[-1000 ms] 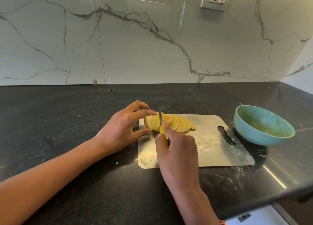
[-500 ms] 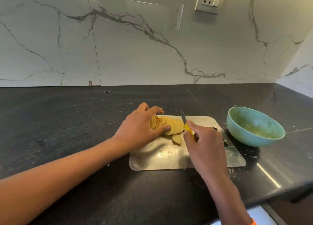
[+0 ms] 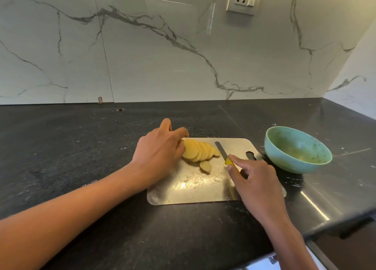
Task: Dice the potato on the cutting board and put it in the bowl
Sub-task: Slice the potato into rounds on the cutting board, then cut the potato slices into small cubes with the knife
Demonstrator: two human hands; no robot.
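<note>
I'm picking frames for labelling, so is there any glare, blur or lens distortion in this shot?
Head view: glare on the cutting board and on the counter at right; wide-angle bending at the edges; the right hand slightly motion-blurred, while the potato slices and bowl stay sharp.

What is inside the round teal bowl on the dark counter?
The round teal bowl shows only yellowish-green smears on its inner wall; no potato pieces are visible. Its near rim hides the closest part of the bottom.

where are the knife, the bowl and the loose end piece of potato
knife [image 3: 221, 150], head view, on the grey blade
bowl [image 3: 284, 159], head view, on the outer front wall
end piece [image 3: 205, 165], head view, on its middle, lying apart from the slices
</note>
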